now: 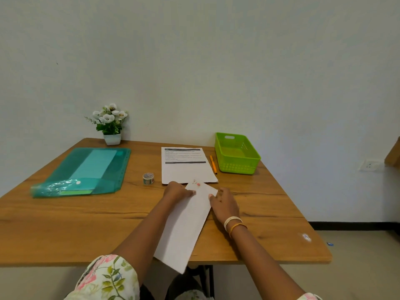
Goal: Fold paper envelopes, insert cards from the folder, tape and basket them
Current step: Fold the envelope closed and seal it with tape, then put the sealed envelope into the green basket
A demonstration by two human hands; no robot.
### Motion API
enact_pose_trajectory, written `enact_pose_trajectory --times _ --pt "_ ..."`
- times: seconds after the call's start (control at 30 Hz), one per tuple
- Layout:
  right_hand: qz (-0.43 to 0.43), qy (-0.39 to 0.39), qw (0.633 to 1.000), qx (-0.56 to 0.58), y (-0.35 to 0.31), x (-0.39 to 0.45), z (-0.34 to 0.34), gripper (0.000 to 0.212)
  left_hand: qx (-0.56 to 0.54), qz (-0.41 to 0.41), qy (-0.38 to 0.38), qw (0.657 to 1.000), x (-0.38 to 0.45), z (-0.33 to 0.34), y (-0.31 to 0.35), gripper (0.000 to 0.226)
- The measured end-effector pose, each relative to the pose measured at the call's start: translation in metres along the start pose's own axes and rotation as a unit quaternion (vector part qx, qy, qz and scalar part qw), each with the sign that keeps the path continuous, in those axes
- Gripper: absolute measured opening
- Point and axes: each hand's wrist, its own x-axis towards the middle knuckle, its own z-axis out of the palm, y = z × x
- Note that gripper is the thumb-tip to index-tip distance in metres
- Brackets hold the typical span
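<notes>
My left hand [178,191] lay on the far left corner of the folded white paper [186,224], its fingers curled down onto the sheet so that the tips pressed the fold. My right hand [224,203] rested along the paper's right edge near the far end, fingers fairly straight and close together, the fingertips touching the paper; I could not tell whether the thumb was under the edge. Neither hand lifted the sheet.

The paper lay on the wooden table [86,217] straight in front of me. Its long axis ran from the near table edge away from me and slightly to the right. Its near corner hung past the table edge over my lap. Its far end overlapped the near edge of a printed sheet [186,167], and a small pink and green mark showed there, too blurred to read.

The print on that sheet was also too small to make out. An orange pen [213,164] lay just beside its right edge, and the green basket [238,167] stood right of the pen. A small roll of tape [148,178] stood to the left of the printed sheet. Further left lay the teal folder [121,167] with pale cards inside, its near end crumpled and glossy, so its contents there were unclear. A potted flower [111,126] stood by the wall.
</notes>
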Motion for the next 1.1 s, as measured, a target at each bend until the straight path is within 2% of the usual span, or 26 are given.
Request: enact_pose_trajectory --times 0.13,0.23,0.27,0.33,0.4,0.47,0.53,0.6,0.67,0.8,0.83,0.9,1.0,1.1 --pt "0.034 -0.075 0.988 0.134 -0.007 -0.007 -0.007 0.063 -0.149 -0.058 0.046 0.986 -0.002 0.002 0.007 0.06" --pt "0.096 -0.104 0.972 0.189 -0.009 0.001 -0.012 0.061 -0.298 -0.092 0.052 0.949 -0.004 0.005 0.016 0.051" --pt "0.109 -0.109 0.965 0.214 -0.008 0.004 -0.013 0.057 -0.32 -0.089 0.048 0.942 -0.005 0.006 0.018 0.047" --pt "0.124 -0.109 0.952 0.258 -0.009 0.009 -0.018 0.05 -0.276 -0.06 0.029 0.959 -0.008 0.006 0.02 0.049" --pt "0.125 -0.088 0.946 0.287 -0.012 0.017 -0.025 0.047 -0.207 -0.043 -0.035 0.977 -0.015 0.002 0.022 0.061" --pt "0.122 -0.055 0.942 0.306 -0.018 0.029 -0.033 0.043 -0.151 -0.063 -0.136 0.977 -0.024 -0.008 0.023 0.066" --pt "0.121 -0.024 0.94 0.318 -0.027 0.041 -0.043 0.04 -0.091 -0.084 -0.239 0.963 -0.031 -0.019 0.025 0.058" --pt "0.111 -0.001 0.94 0.322 -0.035 0.053 -0.052 0.04 -0.078 -0.088 -0.328 0.937 -0.036 -0.029 0.031 0.045" --pt "0.095 0.022 0.94 0.326 -0.042 0.063 -0.06 0.043 -0.115 -0.08 -0.364 0.921 -0.038 -0.032 0.037 0.034" --pt "0.08 0.039 0.94 0.331 -0.05 0.077 -0.072 0.042 -0.19 -0.029 -0.3 0.934 -0.034 -0.023 0.052 0.027" --pt "0.081 0.035 0.94 0.33 -0.051 0.079 -0.075 0.035 -0.197 -0.015 -0.289 0.937 -0.032 -0.02 0.057 0.025" --pt "0.081 0.016 0.953 0.291 -0.052 0.079 -0.081 0.006 -0.204 0.007 -0.272 0.94 -0.028 -0.014 0.071 0.02" --pt "0.096 0.002 0.957 0.272 -0.047 0.087 -0.083 0.02 -0.201 0.025 -0.243 0.948 -0.015 -0.001 0.096 0.026" --pt "0.123 0.008 0.932 0.341 -0.046 0.1 -0.09 0.021 -0.17 0.034 -0.239 0.955 0.003 0.014 0.122 0.03"
